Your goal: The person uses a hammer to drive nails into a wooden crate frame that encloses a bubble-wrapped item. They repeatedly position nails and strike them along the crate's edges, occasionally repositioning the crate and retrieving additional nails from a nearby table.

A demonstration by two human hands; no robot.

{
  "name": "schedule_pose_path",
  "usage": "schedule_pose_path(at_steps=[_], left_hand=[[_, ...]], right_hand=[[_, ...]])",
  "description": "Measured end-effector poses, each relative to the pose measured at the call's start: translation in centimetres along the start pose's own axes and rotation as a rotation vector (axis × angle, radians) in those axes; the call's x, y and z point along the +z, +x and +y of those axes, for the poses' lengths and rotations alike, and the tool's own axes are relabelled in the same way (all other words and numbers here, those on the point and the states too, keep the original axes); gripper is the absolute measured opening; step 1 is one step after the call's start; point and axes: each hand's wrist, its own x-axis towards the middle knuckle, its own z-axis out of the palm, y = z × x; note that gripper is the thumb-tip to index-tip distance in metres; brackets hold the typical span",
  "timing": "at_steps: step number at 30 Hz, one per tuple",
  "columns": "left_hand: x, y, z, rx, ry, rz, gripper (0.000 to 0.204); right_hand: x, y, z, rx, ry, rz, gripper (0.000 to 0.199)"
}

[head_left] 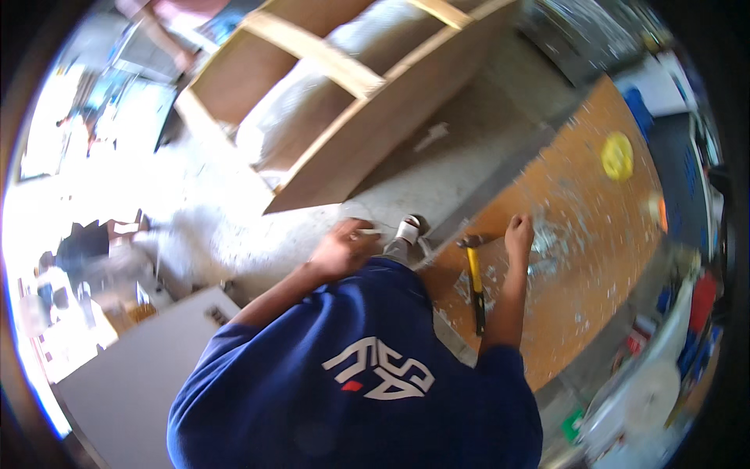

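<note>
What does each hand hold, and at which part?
The left hand pinches a small white object; the part is unclear. The right hand rests on the board, holding nothing visible.

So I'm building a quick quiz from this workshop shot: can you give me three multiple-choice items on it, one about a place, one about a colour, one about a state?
1. Where does the hammer lie?
A. On the orange board
B. Inside the wooden frame
C. On the grey panel

2. What colour is the hammer's handle?
A. Red
B. Yellow and black
C. Green

3. What is the right hand doing?
A. Gripping the hammer
B. Resting closed on the board beside the hammer
C. Holding the yellow disc

Answers:
1. A, it lies flat on the orange board, just left of the right forearm.
2. B, the shaft is yellow with a dark grip at the near end.
3. B, the fist sits on the board, apart from the hammer's head; the yellow disc lies farther off.
</note>
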Motion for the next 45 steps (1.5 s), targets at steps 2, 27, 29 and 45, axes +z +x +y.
schedule_pose_path(at_steps=[2, 27, 29, 45], left_hand=[[-0.2, 2.0, 4.0, 0.091, 0.039, 0.136, 0.047], [-3.9, -10.2, -14.0, -0.649, -0.950, 1.188, 0.019], [-2.9, -10.2, -15.7, -0.565, -1.014, 1.198, 0.018], [-0.8, -8.9, -16.0, -0.527, -0.662, 1.172, 0.011]], right_hand=[[-2.5, -5.0, -8.8, -0.021, 0.612, -0.466, 0.019], [3.1, -16.3, -4.3, 0.108, -0.440, 0.083, 0.043], [2.7, -16.7, -4.1, 0.090, -0.429, 0.044, 0.041], [-0.9, -18.9, -27.2, -0.334, 0.387, -0.530, 0.029]])
